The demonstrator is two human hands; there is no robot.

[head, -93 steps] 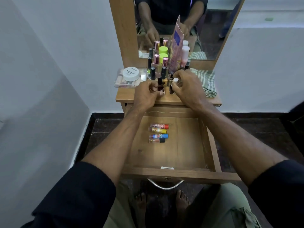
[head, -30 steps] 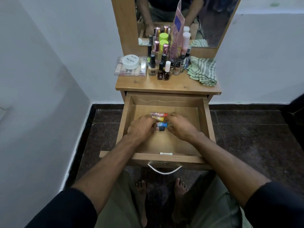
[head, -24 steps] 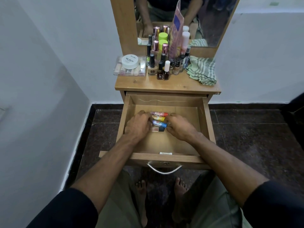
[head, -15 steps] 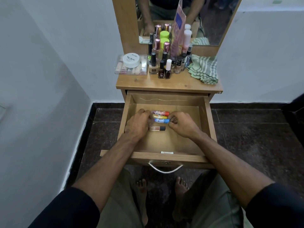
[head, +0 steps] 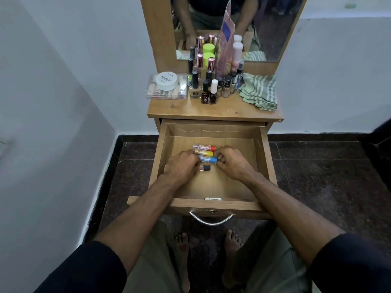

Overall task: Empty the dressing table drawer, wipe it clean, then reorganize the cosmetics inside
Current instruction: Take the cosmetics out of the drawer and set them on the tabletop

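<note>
The wooden drawer (head: 262, 149) is pulled out, and several small lip balm tubes lie side by side in it. The row holds a red-capped tube (head: 206, 147), a yellow tube (head: 204, 153), a blue-capped tube (head: 209, 159) and a black-capped tube (head: 205, 168). My left hand (head: 179, 166) rests over the tubes' left ends, its fingertips on the black-capped tube. At the right ends, my right hand (head: 229, 162) has its curled fingers pinching the blue-capped tube's cap. Nail polish bottles (head: 208, 92) stand grouped on the table top.
On the table top (head: 211, 111) are a clear box with a white jar (head: 166, 85) at the left, taller bottles and a pink packet (head: 225, 39) at the mirror, and a striped green cloth (head: 259, 92) at the right. A wall is close on the left. My bare feet are below the drawer handle (head: 211, 220).
Both hands left the bottles on the table top and came down into the drawer. The blue-capped tube has shifted up against the yellow one; my left fingers now cover the black-capped tube's left end.
</note>
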